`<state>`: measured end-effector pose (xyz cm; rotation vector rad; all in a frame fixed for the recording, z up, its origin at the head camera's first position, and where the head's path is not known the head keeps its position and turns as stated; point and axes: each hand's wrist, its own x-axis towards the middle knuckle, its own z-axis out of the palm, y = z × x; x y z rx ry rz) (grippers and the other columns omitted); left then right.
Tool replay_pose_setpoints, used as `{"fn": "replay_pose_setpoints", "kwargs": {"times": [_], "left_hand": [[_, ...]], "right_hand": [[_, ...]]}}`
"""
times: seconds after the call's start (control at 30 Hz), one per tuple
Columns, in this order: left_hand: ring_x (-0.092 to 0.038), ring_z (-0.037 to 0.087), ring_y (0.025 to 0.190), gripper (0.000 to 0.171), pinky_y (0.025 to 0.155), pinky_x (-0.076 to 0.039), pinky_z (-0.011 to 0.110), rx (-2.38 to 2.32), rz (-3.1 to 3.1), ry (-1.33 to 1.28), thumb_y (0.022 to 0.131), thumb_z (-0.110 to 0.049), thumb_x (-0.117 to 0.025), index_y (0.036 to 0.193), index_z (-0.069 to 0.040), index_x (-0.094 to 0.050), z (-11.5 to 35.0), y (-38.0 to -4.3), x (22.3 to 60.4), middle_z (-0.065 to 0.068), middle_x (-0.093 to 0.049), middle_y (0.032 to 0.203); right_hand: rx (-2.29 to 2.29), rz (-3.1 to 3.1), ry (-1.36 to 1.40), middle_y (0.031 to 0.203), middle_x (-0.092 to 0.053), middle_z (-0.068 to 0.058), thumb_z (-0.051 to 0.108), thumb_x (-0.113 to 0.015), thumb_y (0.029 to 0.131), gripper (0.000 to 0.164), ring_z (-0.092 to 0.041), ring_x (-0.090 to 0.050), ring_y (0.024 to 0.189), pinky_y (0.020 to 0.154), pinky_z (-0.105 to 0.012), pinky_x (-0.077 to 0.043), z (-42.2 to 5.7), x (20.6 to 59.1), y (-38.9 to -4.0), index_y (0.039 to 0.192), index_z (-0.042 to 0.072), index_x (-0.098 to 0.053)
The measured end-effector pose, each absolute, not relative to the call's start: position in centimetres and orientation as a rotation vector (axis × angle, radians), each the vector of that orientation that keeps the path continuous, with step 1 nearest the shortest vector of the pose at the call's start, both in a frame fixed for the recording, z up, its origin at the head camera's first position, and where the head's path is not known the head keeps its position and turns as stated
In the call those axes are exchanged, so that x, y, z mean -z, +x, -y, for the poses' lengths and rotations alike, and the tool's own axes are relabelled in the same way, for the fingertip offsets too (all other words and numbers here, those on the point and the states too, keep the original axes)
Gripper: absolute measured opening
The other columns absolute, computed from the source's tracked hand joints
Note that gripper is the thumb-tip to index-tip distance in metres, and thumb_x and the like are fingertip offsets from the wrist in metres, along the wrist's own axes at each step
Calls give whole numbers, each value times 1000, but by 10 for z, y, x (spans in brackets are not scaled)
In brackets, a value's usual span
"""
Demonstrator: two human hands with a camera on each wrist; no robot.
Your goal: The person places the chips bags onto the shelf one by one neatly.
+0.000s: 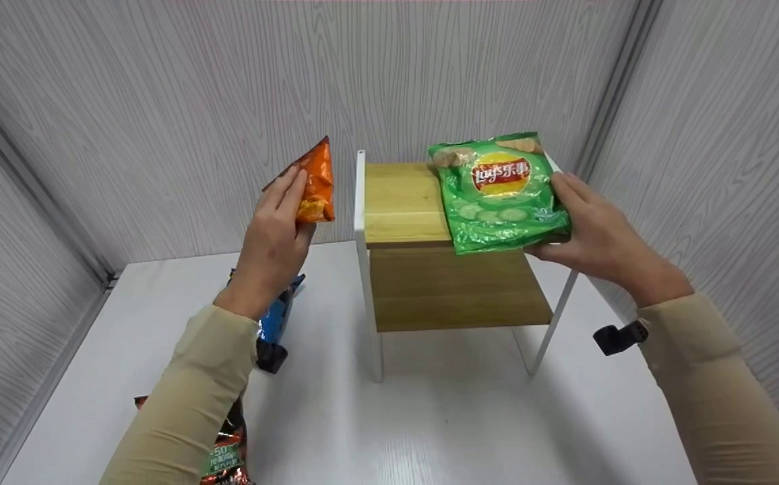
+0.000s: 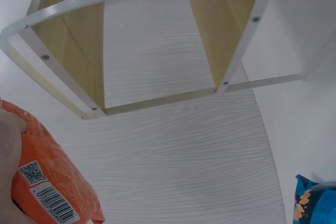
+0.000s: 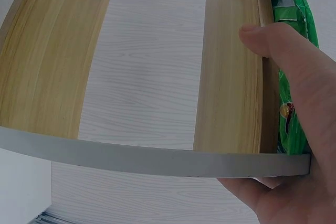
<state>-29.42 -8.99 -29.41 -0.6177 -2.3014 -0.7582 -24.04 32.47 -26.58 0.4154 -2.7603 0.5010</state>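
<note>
Green bag [image 1: 497, 202] at shelf edge [image 1: 408, 244]

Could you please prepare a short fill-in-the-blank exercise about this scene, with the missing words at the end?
1. In the left-wrist view, the orange bag in the left hand shows a QR code and a ____.
2. The large Latin letters on the green bag, touched by the right hand, read ____.
3. The rack has ____ wooden boards.
4. In the head view, the blue bag appears ____ of the rack.

Missing words: barcode; Lay's; two; left
</note>
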Motion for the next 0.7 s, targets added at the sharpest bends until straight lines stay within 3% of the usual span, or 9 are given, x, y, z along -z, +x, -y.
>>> {"fn": "replay_pose_setpoints", "kwargs": {"times": [0.4,0.7], "left_hand": [[-34,35,146,58,119,-32,48,544,2294,-733,99,-21,-60,151,-5,-39,60,-289,254,14,-37,157],[-38,37,144,61,116,-37,51,187,2245,-862,95,-17,-66,150,-6,-41,28,-284,241,15,-42,155]], "right_hand": [[-499,2742,422,163,-22,-15,40,-80,81,106,-43,-29,146,112,-65,-34,-324,268,-242,159,8,-15],[-501,2750,406,164,-20,-14,39,-80,81,107,-42,-29,145,112,-64,-34,-323,267,-242,160,9,-14]]}}
